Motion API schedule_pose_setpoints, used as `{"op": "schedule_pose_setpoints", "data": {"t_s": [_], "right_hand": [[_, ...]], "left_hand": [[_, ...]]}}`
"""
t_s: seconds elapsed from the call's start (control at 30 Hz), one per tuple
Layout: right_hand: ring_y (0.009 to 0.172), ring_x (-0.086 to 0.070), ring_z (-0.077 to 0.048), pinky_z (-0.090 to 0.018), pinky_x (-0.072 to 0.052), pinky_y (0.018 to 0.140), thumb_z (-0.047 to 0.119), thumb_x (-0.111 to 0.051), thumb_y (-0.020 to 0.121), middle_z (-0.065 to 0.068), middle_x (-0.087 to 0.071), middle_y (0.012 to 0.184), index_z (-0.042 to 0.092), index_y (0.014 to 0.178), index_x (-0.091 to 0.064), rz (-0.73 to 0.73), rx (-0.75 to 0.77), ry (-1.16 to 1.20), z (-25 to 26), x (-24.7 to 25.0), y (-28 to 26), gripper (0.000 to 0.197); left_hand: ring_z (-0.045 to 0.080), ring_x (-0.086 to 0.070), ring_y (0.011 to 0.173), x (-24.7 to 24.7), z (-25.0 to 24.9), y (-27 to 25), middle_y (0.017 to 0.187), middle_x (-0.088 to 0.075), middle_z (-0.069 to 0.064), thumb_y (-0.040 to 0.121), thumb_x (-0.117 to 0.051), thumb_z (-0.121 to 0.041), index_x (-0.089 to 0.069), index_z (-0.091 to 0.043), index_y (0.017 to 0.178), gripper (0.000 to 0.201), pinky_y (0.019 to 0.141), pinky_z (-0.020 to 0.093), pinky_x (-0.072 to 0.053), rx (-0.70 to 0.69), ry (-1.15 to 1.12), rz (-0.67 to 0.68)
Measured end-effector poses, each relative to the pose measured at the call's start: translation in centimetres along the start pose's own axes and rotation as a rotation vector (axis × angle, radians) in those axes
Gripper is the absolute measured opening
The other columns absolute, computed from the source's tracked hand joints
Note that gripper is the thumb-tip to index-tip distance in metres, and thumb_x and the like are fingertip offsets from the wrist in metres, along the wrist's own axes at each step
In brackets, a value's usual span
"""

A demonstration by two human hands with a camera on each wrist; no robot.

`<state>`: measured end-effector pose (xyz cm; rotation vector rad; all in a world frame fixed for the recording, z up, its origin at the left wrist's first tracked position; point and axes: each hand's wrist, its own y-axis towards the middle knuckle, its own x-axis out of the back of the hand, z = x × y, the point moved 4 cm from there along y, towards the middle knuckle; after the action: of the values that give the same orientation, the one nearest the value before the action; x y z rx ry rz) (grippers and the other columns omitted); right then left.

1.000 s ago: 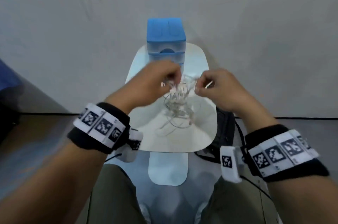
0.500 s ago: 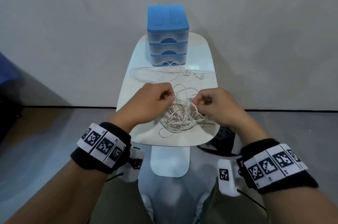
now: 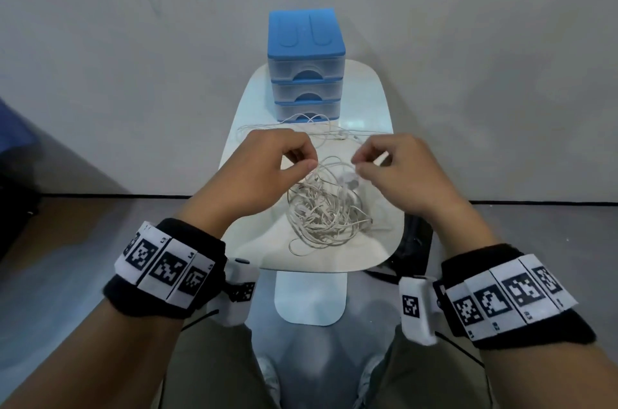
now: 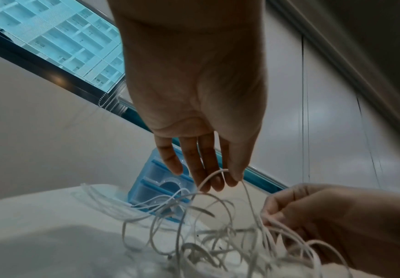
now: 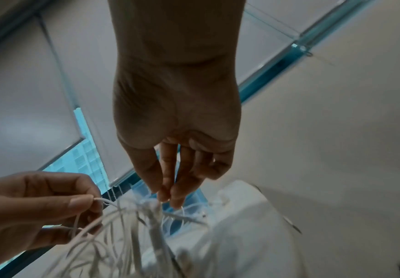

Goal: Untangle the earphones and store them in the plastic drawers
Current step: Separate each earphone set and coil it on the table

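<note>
A tangle of white earphone cords lies on the near half of the small white table. My left hand pinches a loop of cord lifted off the tangle's left side. My right hand pinches strands at the tangle's upper right. A separate earphone lies stretched out across the table behind the hands. The blue plastic drawers, three stacked and all closed, stand at the table's far end.
A pale wall rises right behind the table. A black bag sits on the floor under the table's right edge. The table's white foot and my knees are below the near edge.
One second ago both hands held the tangle up in front of the drawers. It now lies on the table, and the hands have moved slightly apart, pulling strands upward.
</note>
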<state>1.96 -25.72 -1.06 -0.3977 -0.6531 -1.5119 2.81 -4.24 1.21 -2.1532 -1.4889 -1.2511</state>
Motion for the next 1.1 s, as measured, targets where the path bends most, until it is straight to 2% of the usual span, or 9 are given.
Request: {"op": "schedule_pose_setpoints", "data": {"t_s": [0.13, 0.23, 0.4, 0.5, 0.63, 0.73, 0.8, 0.93, 1.1], "right_hand": [[0.074, -0.061, -0.007, -0.020, -0.048, 0.072, 0.023, -0.074, 0.090, 0.011, -0.066, 0.098, 0.023, 0.094, -0.075, 0.153, 0.147, -0.046, 4.3, -0.5, 0.9, 0.004], [0.065, -0.056, -0.004, -0.024, -0.043, 0.066, 0.027, -0.071, 0.094, 0.019, -0.066, 0.076, 0.019, 0.083, -0.072, 0.171, 0.144, -0.028, 5.8, -0.3, 1.4, 0.013], [0.068, -0.058, -0.005, -0.022, -0.042, 0.066, 0.018, -0.067, 0.095, -0.002, -0.074, 0.078, 0.013, 0.082, -0.072, 0.078, 0.169, 0.223, 7.3, 1.8, 2.0, 0.015], [0.063, -0.055, -0.003, -0.014, -0.039, 0.058, 0.014, -0.067, 0.091, -0.006, -0.074, 0.078, 0.010, 0.080, -0.075, -0.042, 0.114, 0.166, 6.8, 3.2, 1.9, 0.014], [0.060, -0.055, -0.004, -0.010, -0.038, 0.051, 0.011, -0.062, 0.088, -0.009, -0.073, 0.078, 0.010, 0.077, -0.076, -0.147, 0.001, 0.112, 5.1, 4.6, 1.6, 0.018], [0.062, -0.059, -0.016, -0.011, -0.039, 0.048, 0.013, -0.063, 0.088, -0.010, -0.072, 0.074, 0.015, 0.075, -0.076, -0.143, -0.018, 0.058, 4.4, 4.6, 1.4, 0.019], [0.055, -0.054, -0.020, -0.012, -0.038, 0.044, 0.015, -0.066, 0.090, -0.002, -0.065, 0.061, 0.017, 0.076, -0.077, -0.135, -0.037, 0.039, 3.9, 4.4, 1.3, 0.018], [0.041, -0.037, -0.005, -0.011, -0.030, 0.039, 0.017, -0.070, 0.093, 0.012, -0.041, 0.042, 0.016, 0.086, -0.079, -0.088, -0.043, 0.037, 2.9, 4.2, 1.2, 0.012], [0.038, -0.036, -0.005, -0.014, -0.031, 0.042, 0.019, -0.071, 0.094, 0.014, -0.043, 0.039, 0.016, 0.086, -0.079, 0.036, -0.077, -0.009, 1.2, 2.3, 1.3, 0.012]], "left_hand": [[0.009, -0.067, 0.082, 1.2, -1.1, 0.2, 0.082, -0.072, -0.008, 0.097, -0.070, -0.016, -0.071, -0.017, 0.090, 0.008, 0.082, 0.022, -0.052, -0.005, -0.065, -0.074], [0.013, -0.067, 0.084, 1.5, -1.0, -0.1, 0.085, -0.071, -0.006, 0.098, -0.069, -0.018, -0.067, -0.017, 0.091, 0.007, 0.082, 0.028, -0.053, 0.042, -0.146, -0.145], [0.009, -0.058, 0.100, -1.2, 1.8, -1.5, 0.120, -0.055, -0.006, 0.088, -0.077, -0.044, -0.050, -0.029, 0.116, 0.041, 0.086, 0.028, -0.047, 0.299, -0.085, 0.103], [0.014, -0.058, 0.090, -1.8, 2.5, -2.3, 0.116, -0.051, -0.005, 0.087, -0.076, -0.051, -0.041, -0.032, 0.120, 0.052, 0.082, 0.034, -0.047, 0.407, -0.143, 0.118], [0.020, -0.064, 0.082, -1.8, 2.3, -2.4, 0.097, -0.065, -0.001, 0.093, -0.071, -0.040, -0.057, -0.026, 0.104, 0.022, 0.073, 0.034, -0.048, 0.427, -0.135, 0.088], [0.009, -0.063, 0.072, -2.2, 1.7, -2.0, 0.084, -0.070, -0.004, 0.093, -0.071, -0.030, -0.071, -0.024, 0.086, 0.009, 0.066, 0.026, -0.044, 0.385, -0.105, 0.044], [-0.002, -0.060, 0.066, -2.7, 1.4, -1.6, 0.082, -0.071, -0.008, 0.093, -0.072, -0.026, -0.074, -0.025, 0.086, 0.008, 0.066, 0.022, -0.042, 0.374, -0.129, 0.033], [-0.007, -0.060, 0.065, -3.1, 1.0, -0.9, 0.088, -0.073, -0.011, 0.093, -0.071, -0.019, -0.079, -0.026, 0.097, 0.011, 0.068, 0.014, -0.043, 0.367, -0.201, -0.025], [-0.002, -0.061, 0.057, -3.5, 0.8, -0.1, 0.093, -0.074, -0.008, 0.091, -0.072, -0.011, -0.078, -0.022, 0.102, 0.016, 0.064, 0.012, -0.047, 0.362, -0.270, -0.041]]}}
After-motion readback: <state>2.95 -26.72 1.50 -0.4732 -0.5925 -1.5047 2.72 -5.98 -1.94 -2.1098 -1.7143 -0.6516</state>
